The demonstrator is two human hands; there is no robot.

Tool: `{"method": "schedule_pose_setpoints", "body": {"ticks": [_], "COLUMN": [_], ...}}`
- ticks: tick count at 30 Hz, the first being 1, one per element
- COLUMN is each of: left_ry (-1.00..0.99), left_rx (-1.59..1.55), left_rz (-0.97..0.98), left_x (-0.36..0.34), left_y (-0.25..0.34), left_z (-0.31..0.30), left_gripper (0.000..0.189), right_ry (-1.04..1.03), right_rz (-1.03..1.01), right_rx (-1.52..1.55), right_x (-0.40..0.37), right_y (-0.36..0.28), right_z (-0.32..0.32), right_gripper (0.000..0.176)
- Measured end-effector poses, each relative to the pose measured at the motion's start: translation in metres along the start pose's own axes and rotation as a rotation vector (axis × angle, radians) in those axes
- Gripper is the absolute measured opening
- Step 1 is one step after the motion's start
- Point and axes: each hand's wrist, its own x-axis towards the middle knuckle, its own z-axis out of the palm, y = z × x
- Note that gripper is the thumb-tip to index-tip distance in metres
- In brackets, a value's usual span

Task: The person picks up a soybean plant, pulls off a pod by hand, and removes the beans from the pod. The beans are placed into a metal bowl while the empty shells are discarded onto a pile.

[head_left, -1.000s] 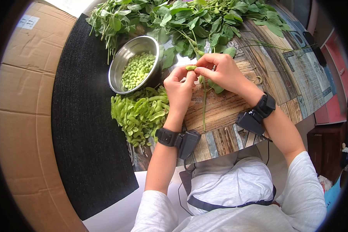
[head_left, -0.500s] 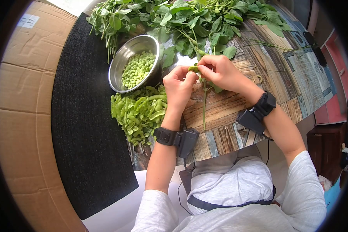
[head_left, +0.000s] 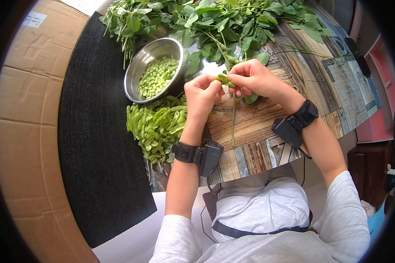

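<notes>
Between my fingertips is a green bean pod point(head_left: 224, 79), which looks partly split. My left hand point(head_left: 202, 94) pinches its left end, and my right hand point(head_left: 255, 79) grips the other end, with fingers curled beneath. Under my right hand a plant stem point(head_left: 233, 125) lies along the wooden-patterned tabletop. To the left, a steel bowl point(head_left: 131, 74) holds many shelled green beans point(head_left: 158, 76). A heap of green pods point(head_left: 156, 127) lies beside my left wrist, just below the bowl.
Leafy bean plants point(head_left: 232, 26) are piled along the far side of the table point(head_left: 254, 153). A black mat point(head_left: 96, 131) and a cardboard sheet point(head_left: 26, 144) lie at left. Dark devices are strapped on both wrists. A dark object point(head_left: 357, 57) rests at the right edge.
The pod between my hands has opened wider, and more of it shows. My right hand has tilted and moved slightly to the right, its lower fingers now showing.
</notes>
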Motion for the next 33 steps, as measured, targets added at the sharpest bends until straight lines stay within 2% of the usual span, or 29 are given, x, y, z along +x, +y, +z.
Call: {"method": "schedule_pose_setpoints", "body": {"ticks": [4, 7, 9, 13, 15, 19, 21, 25, 30, 33], "left_ry": [0.011, 0.093, 0.119, 0.135, 0.122, 0.118, 0.079, 0.072, 0.090, 0.095], "left_rx": [-0.020, 0.030, 0.096, 0.142, 0.158, 0.161, 0.188, 0.186, 0.236, 0.144], "left_rz": [-0.007, 0.059, 0.178, 0.197, 0.131, 0.127, 0.123, 0.090, 0.061, 0.020], "left_x": [0.001, 0.000, 0.002, 0.002, 0.001, 0.002, 0.002, -0.001, -0.004, -0.006], "left_y": [-0.004, -0.007, -0.013, -0.014, -0.014, -0.017, -0.019, -0.018, -0.016, -0.009], "left_z": [0.001, 0.009, 0.010, 0.010, 0.009, 0.010, 0.010, 0.014, 0.018, 0.020], "left_gripper": [0.007, 0.010, 0.014, 0.016, 0.015, 0.012, 0.009, 0.007, 0.009, 0.012], "right_ry": [0.031, 0.113, 0.119, 0.157, 0.180, 0.254, 0.430, 0.449, 0.420, 0.376], "right_rz": [0.000, -0.037, -0.061, -0.074, -0.071, -0.069, -0.337, -0.331, -0.496, -0.515], "right_rx": [0.031, -0.029, -0.080, -0.038, -0.085, -0.141, -0.295, -0.439, -0.672, -0.678], "right_x": [0.001, 0.001, 0.001, 0.000, 0.001, 0.002, 0.007, 0.002, -0.002, 0.000], "right_y": [0.002, 0.002, 0.001, 0.000, 0.001, 0.004, 0.012, 0.003, -0.003, 0.001], "right_z": [0.003, 0.005, 0.003, 0.006, 0.006, 0.008, 0.010, 0.009, 0.006, 0.003], "right_gripper": [0.018, 0.018, 0.018, 0.019, 0.020, 0.019, 0.017, 0.016, 0.012, 0.010]}}
